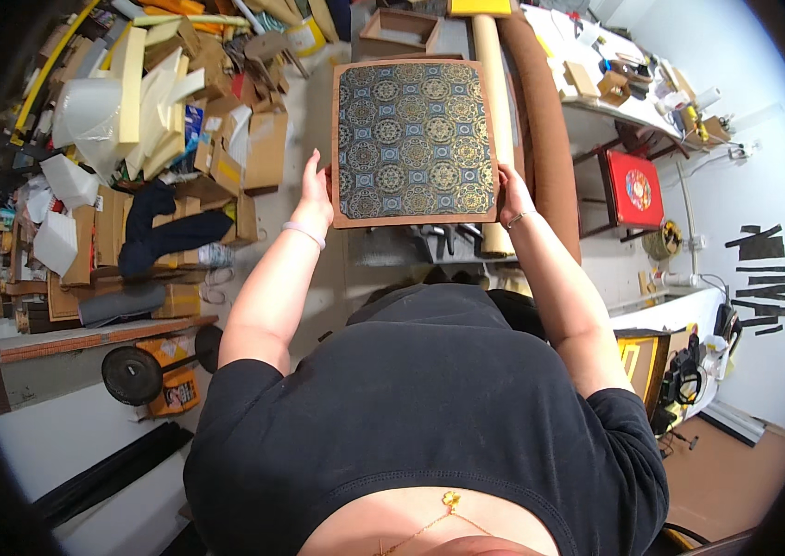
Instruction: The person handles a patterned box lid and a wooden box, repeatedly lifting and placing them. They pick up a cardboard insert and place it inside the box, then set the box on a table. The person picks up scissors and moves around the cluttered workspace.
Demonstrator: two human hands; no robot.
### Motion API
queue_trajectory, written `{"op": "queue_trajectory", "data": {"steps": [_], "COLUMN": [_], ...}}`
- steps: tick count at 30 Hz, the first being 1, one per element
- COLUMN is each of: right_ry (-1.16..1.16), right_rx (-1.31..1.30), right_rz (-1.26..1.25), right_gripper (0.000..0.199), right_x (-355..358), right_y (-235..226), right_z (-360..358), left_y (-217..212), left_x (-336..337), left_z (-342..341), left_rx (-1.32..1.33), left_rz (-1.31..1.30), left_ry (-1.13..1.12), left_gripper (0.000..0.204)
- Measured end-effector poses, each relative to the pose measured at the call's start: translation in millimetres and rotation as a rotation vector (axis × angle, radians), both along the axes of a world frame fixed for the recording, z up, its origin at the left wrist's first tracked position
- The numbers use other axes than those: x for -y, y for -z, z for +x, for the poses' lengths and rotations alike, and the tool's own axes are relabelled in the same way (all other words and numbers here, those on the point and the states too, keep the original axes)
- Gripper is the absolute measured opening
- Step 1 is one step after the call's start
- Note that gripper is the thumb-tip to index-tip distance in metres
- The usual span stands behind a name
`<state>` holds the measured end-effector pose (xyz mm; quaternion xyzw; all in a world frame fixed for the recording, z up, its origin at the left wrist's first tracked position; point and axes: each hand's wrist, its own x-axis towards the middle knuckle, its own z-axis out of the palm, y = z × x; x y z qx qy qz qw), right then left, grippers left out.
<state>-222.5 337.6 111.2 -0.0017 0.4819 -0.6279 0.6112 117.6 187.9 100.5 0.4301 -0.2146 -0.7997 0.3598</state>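
- Pile of cardboard scraps [253,148] and pale foam pieces [147,93], upper left, on the floor.
- Dark cloth [165,232] draped over the cardboard stack.
- Long cardboard tube [494,102] beside a brown fabric roll [545,130], upper centre.
- White worktable [615,93], top right, cluttered with small boxes.
- Red-seated chair [633,190] under that table.
- Black weight plate [131,375] near an orange container [175,389], lower left.
- Black tape strips [763,278] on the right wall.

Bare floor [309,157] left of the panel [414,141] – cardboard heap [179,120] beyond; rolls [527,120] crowd its right side
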Motion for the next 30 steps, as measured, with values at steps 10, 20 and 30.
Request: {"op": "queue_trajectory", "data": {"steps": [10,20,30], "right_ry": [0.040,0.095,0.082], "right_rx": [0.080,0.063,0.058], "right_rz": [0.167,0.245,0.265], "right_gripper": [0.050,0.046,0.046], "right_x": [-18,-12,-8], "right_y": [123,140,126], "right_z": [-27,-38,-31], "left_y": [95,125,119], "left_x": [-7,3,2], "left_z": [-26,-40,-40], "left_rx": [0.078,0.041,0.024], "left_rz": [0.160,0.219,0.223], "left_ry": [0.021,0.040,0.029], "left_gripper": [0.080,0.084,0.083]}}
